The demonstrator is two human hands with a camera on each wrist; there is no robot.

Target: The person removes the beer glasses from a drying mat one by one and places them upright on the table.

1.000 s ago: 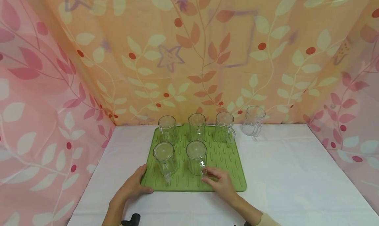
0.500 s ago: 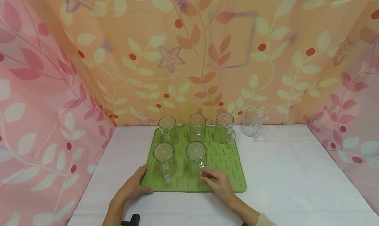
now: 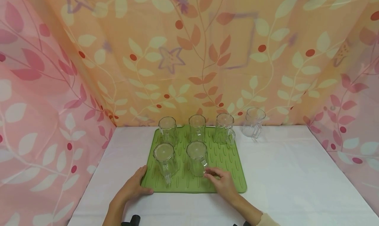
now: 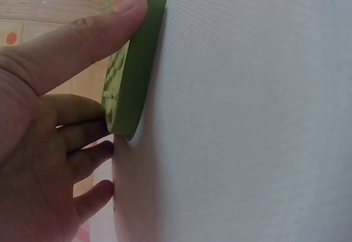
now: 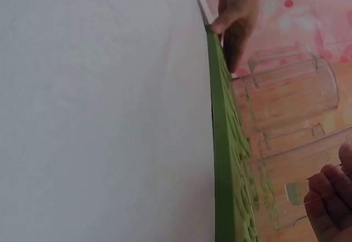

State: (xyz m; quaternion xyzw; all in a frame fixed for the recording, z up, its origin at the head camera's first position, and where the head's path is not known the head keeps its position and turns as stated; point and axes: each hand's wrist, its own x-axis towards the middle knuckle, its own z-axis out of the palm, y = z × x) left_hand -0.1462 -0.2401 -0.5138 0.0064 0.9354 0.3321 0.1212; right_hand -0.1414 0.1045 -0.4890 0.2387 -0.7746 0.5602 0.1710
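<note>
My right hand (image 3: 223, 183) pinches the handle of a clear glass mug (image 3: 196, 155) in the front row on a green ribbed mat (image 3: 223, 168). This mug stands upside down, its handle turned toward the front right. In the right wrist view, the fingertips (image 5: 330, 192) show at the right edge, beside the glass. My left hand (image 3: 133, 185) rests at the mat's front left corner, thumb along the front edge and fingers against the left side. The left wrist view shows the thumb (image 4: 82, 44) lying over the mat's green edge (image 4: 140, 71).
Another upside-down mug (image 3: 164, 157) stands left of the handled one. Behind them is a row of three mugs, including a left mug (image 3: 167, 130), a middle mug (image 3: 197, 127) and a right mug (image 3: 224, 129). An upright mug (image 3: 253, 122) stands off the mat, near the patterned backdrop (image 3: 189, 55).
The front mug's handle has swung slightly to the right, with my right hand shifting along with it. My left hand stays at the mat's corner.
</note>
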